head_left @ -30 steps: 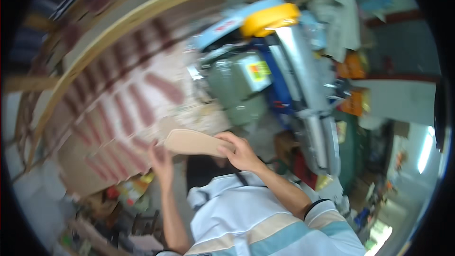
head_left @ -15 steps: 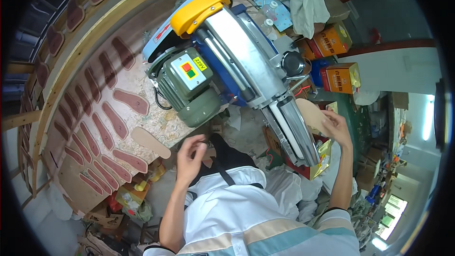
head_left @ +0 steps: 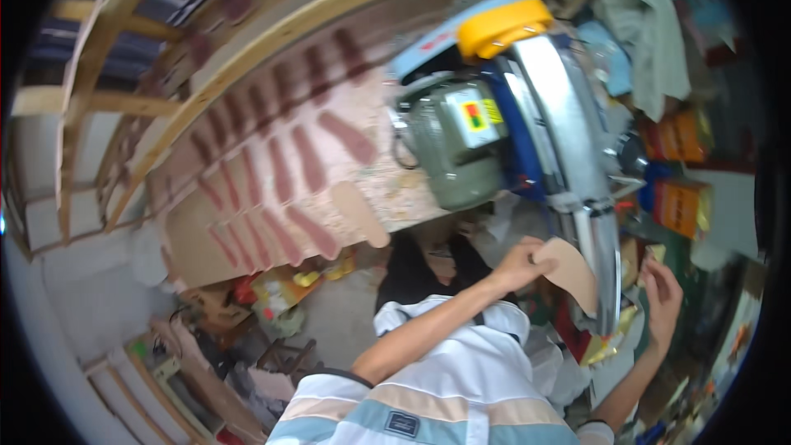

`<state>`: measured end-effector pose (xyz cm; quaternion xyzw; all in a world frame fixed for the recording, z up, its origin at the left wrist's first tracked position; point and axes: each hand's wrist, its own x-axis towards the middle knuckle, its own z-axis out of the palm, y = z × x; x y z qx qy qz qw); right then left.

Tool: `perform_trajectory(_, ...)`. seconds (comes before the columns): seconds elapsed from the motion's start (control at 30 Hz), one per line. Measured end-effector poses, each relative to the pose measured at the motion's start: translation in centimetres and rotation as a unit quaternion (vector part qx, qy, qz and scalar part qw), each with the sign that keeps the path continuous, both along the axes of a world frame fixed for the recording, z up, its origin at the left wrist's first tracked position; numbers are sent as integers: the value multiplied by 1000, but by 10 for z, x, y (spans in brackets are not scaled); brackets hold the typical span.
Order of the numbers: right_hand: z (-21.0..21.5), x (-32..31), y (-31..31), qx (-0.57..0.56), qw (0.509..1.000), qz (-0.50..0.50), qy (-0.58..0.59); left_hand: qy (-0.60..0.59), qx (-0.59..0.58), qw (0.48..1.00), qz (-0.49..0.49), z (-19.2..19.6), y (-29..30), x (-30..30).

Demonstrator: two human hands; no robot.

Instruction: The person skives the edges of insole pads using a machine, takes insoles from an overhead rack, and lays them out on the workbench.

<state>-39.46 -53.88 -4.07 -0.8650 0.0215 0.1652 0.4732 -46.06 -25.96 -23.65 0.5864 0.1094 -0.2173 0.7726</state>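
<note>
My left hand (head_left: 527,268) pinches the end of a tan insole-shaped piece (head_left: 568,274) between thumb and fingers. The piece overlaps the shiny metal arm (head_left: 608,259) of a bench machine (head_left: 461,144); whether it touches the arm I cannot tell. To the right of that arm, my right hand (head_left: 662,297) is raised with its fingers loosely bent and apart, and no piece shows in it. Another tan piece (head_left: 360,213) lies at the front edge of the bench. Rows of reddish-brown insole-shaped pieces (head_left: 309,161) cover the bench left of the machine.
A wooden rail (head_left: 346,8) runs along the far side of the worn workbench (head_left: 412,202). Orange tins (head_left: 682,208) stand beyond the machine on the right. White cloth (head_left: 655,41) hangs at the back. Bags and boxes sit under the bench's front edge.
The view has swung left, so the machine appears farther right. The tan piece was in my right hand; now my left hand, moved across to the metal arm, holds one. My right hand has let go.
</note>
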Motion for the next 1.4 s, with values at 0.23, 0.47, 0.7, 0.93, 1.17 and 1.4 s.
perform_trajectory(0.23,-21,-28,116,242,950,130,151,-106,178,972,114,61,156,-76)
perform_trajectory(0.47,-268,-112,325,160,904,105,382,-40,523,799,294,105,300,-166)
perform_trajectory(0.7,-314,-153,433,84,881,-122,449,-115,661,693,262,74,334,-187)
perform_trajectory(0.93,-257,-131,380,238,869,-23,434,-253,696,659,130,35,339,-173)
perform_trajectory(1.17,-196,-123,271,223,904,-46,363,-355,708,610,-32,-29,319,-143)
perform_trajectory(1.4,-140,-127,222,290,901,-54,317,-223,701,675,-56,-81,288,-157)
